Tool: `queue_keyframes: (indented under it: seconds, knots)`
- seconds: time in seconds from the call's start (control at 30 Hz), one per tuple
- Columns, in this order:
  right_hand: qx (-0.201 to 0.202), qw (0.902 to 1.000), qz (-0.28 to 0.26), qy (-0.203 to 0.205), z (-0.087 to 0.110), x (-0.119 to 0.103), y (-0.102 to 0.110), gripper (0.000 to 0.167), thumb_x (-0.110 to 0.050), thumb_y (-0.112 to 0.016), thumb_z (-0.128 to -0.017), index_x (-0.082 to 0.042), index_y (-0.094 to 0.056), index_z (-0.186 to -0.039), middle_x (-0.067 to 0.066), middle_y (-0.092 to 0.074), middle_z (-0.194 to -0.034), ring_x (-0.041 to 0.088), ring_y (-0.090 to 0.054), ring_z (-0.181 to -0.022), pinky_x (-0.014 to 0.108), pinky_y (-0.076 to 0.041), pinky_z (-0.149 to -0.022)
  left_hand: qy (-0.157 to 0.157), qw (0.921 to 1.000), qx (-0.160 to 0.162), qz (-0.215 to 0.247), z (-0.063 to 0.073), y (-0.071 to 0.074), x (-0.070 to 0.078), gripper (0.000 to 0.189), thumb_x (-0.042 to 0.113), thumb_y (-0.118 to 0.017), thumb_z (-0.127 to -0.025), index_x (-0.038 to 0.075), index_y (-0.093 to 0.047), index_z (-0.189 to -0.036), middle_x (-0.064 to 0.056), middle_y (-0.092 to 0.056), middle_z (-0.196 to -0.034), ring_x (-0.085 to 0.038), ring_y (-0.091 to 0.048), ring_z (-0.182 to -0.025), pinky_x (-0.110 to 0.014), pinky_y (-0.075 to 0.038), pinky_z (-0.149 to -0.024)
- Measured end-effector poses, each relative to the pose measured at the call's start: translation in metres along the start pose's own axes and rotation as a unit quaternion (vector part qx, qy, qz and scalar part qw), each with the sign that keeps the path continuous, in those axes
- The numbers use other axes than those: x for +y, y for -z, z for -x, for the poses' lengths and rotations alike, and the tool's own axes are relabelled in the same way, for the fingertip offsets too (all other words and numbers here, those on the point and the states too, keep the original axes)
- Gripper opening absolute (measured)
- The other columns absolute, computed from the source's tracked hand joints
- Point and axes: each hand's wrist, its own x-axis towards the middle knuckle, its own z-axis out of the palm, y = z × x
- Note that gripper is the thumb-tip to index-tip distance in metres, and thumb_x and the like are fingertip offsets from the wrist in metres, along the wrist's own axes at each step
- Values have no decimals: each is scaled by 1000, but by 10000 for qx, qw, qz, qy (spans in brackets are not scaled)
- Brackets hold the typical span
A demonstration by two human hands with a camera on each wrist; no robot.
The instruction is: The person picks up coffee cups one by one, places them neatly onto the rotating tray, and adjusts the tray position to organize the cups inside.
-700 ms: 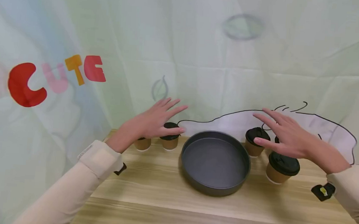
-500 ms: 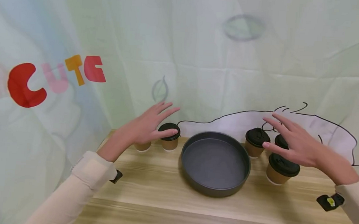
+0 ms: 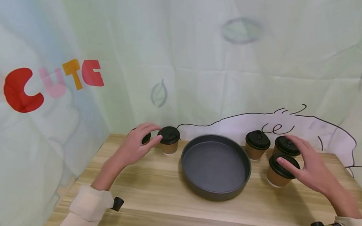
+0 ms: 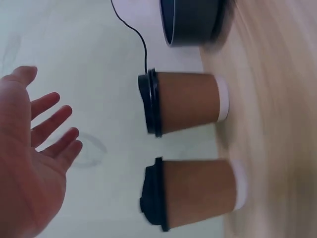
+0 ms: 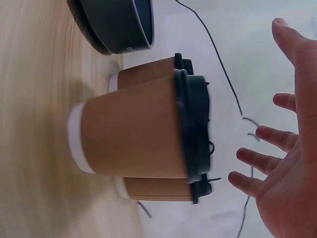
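My left hand hovers with loosely bent fingers above two brown paper coffee cups with black lids on the left. Of these, the inner cup shows beside the fingertips, while the outer cup is mostly hidden behind the hand in the head view. My right hand is spread over the right-hand group, with a gap between palm and lids in the right wrist view. That group has a front cup, a back cup and a third cup. Neither hand holds anything.
A round dark grey baking pan sits between the two groups of cups on the wooden table. Printed fabric hangs behind the table and along its left side. Black wrist devices are strapped near both sleeves.
Both hands have come down and closer to the cups, the left shifting outward and the right moving right. Their fingers are more bent. The pan and cups stay in place.
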Motion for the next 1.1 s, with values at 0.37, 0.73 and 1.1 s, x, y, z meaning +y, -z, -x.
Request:
queue_keyframes:
  seconds: [0.37, 0.73, 1.1]
  knots:
    - [733, 9960, -374, -351, 22, 18, -33, 74, -20, -80, -90, -10, -45, -155, 25, -49, -146, 45, -49, -121, 15, -31, -101, 373, 9774, 882, 1887, 21, -56, -1, 20, 12, -65, -103, 2, -73, -119, -14, -72, -113, -18, -67, -106, -27, -55, -94]
    - [881, 9921, -539, -712, 32, 29, -54, 70, -23, -80, -91, -12, -50, -152, 25, -49, -147, 47, -44, -129, 18, -23, -109, 2367, 9085, 268, 3433, 26, -101, 1, 29, 13, -61, -106, -11, -66, -121, -29, -65, -120, -38, -68, -107, -37, -60, -91]
    - [1099, 9886, -593, -845, 35, 34, -69, 73, -21, -87, -84, -10, -53, -149, 22, -53, -139, 38, -46, -118, 14, -26, -96, 3327, 8686, -233, 3666, 20, -130, 13, 43, 20, -58, -107, -11, -57, -136, -23, -66, -120, -29, -68, -104, -40, -61, -89]
